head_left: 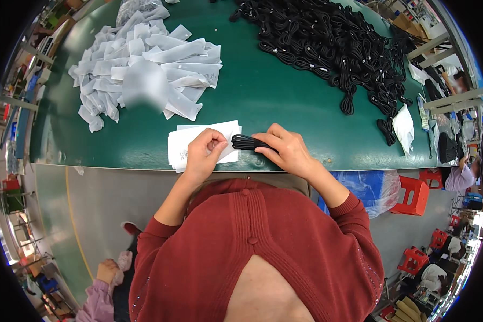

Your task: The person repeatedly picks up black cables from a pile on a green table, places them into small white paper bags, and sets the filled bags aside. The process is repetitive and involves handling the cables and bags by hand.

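My right hand (287, 149) grips a bundled black cable (245, 142) at its right part, and the looped end points left. My left hand (204, 153) is closed in a pinch just left of that loop. Whatever its fingertips hold, if anything, is too small to make out. Under the left hand lies a small stack of flat white bags or sheets (178, 140) at the table's near edge. The cable's loop end is over the right side of this stack.
A heap of pale translucent bags (139, 59) covers the table's left (241, 86). A large pile of coiled black cables (322, 43) spreads across the far right. Near the right edge are a separate cable bundle (385, 131) and a white bag (403, 130). Another person's hand (107, 271) shows lower left.
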{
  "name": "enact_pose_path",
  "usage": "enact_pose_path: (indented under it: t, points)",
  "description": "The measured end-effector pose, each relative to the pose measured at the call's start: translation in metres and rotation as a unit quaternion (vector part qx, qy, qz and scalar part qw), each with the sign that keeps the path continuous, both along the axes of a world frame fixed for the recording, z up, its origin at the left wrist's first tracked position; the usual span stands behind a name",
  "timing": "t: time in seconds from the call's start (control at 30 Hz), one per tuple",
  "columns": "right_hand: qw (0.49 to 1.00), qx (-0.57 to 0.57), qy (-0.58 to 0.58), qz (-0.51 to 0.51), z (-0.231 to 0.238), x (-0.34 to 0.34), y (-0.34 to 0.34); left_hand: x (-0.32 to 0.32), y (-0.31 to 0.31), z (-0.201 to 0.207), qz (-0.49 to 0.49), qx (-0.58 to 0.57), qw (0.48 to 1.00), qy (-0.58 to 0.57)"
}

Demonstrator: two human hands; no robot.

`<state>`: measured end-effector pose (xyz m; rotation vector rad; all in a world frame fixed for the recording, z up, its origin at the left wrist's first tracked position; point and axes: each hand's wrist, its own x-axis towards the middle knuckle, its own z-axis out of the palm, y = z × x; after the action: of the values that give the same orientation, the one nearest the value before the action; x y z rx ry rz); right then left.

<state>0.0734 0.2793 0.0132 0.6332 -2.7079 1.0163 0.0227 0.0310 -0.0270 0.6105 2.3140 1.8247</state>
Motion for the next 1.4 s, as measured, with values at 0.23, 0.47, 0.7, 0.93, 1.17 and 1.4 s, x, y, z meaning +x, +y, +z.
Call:
enact_pose_path:
  t: [0.23, 0.47, 0.7, 0.93, 1.17, 1.4]
  points:
    - [0.993, -0.111, -0.037, 0.031, -0.021, -0.010, -0.004, 0.000, 0.002, 0.021, -0.070, -0.025, 0.994, 0.080]
    - [0.885, -0.258, -0.384, -0.045, -0.009, -0.012, -0.012, -0.005, 0.004, 0.028, -0.093, -0.060, 0.980, 0.168]
    - [0.983, -0.174, -0.018, 0.047, -0.004, -0.011, -0.028, -0.016, 0.007, 0.042, -0.063, -0.028, 0.991, 0.118]
    - [0.955, -0.087, 0.201, -0.199, 0.005, -0.064, 0.027, -0.084, -0.020, 0.064, -0.028, 0.322, 0.932, -0.164]
    - [0.888, 0.239, 0.224, -0.323, -0.035, -0.111, 0.152, -0.122, -0.007, 0.083, 0.075, 0.217, 0.973, 0.037]
    - [0.913, 0.226, 0.161, -0.299, -0.043, -0.103, 0.134, -0.137, -0.008, 0.092, 0.021, 0.263, 0.953, -0.151]
